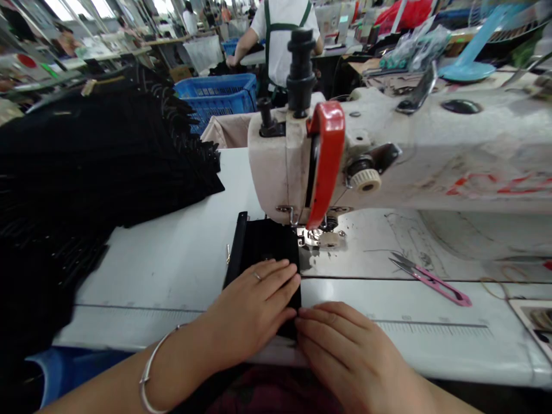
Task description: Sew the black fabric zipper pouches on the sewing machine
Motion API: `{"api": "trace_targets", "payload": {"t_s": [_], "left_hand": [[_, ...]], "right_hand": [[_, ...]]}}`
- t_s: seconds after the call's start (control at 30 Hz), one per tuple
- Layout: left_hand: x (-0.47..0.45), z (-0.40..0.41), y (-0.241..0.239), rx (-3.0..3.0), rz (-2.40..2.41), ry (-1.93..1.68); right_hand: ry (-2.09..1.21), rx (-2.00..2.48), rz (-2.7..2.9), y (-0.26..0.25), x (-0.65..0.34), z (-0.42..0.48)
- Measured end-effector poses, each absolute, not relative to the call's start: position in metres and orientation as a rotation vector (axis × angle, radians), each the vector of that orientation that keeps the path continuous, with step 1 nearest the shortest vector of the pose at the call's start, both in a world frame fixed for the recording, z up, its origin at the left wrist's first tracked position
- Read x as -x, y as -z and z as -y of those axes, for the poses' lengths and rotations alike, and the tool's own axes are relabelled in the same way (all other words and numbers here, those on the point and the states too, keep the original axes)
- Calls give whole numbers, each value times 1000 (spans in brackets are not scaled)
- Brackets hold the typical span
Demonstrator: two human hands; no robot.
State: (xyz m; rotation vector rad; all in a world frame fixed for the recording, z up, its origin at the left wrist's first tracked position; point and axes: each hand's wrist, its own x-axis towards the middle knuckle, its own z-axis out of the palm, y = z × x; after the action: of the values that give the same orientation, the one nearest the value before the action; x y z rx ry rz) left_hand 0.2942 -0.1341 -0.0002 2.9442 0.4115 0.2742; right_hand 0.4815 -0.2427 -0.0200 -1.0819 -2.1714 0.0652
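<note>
A small black fabric piece (265,244) lies on the white sewing table (172,259), its far edge under the presser foot (317,234) of a white industrial sewing machine (388,149) with a red guard. My left hand (254,307) lies flat on the fabric, fingers stretched out and together, a ring on one finger and a bangle at the wrist. My right hand (345,345) rests beside it, fingers curled down onto the fabric's near right edge, thumb side touching the left fingertips.
A big stack of black garment pieces (86,155) fills the left of the table. Pink thread snips (431,279) lie right of the needle plate. Behind stand a blue crate (219,95) and a person in a white shirt (282,34).
</note>
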Motion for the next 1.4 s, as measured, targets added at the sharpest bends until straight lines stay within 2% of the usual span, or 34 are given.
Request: {"api": "trace_targets", "payload": {"t_s": [0.3,0.9,1.17,1.4], "left_hand": [[-278,126,5,-2879,-119,-535],[-299,65,21,-3043,-14,-576],[-313,42,16,-3085,-28,-716],[-321,28,23,-3014,-297,-593]], "right_hand": [[-168,1113,2215,14,-493,224],[-105,1299,2304,16,-510,178],[27,1471,2306,19,-516,166],[18,1590,2270,23,-513,161]]}}
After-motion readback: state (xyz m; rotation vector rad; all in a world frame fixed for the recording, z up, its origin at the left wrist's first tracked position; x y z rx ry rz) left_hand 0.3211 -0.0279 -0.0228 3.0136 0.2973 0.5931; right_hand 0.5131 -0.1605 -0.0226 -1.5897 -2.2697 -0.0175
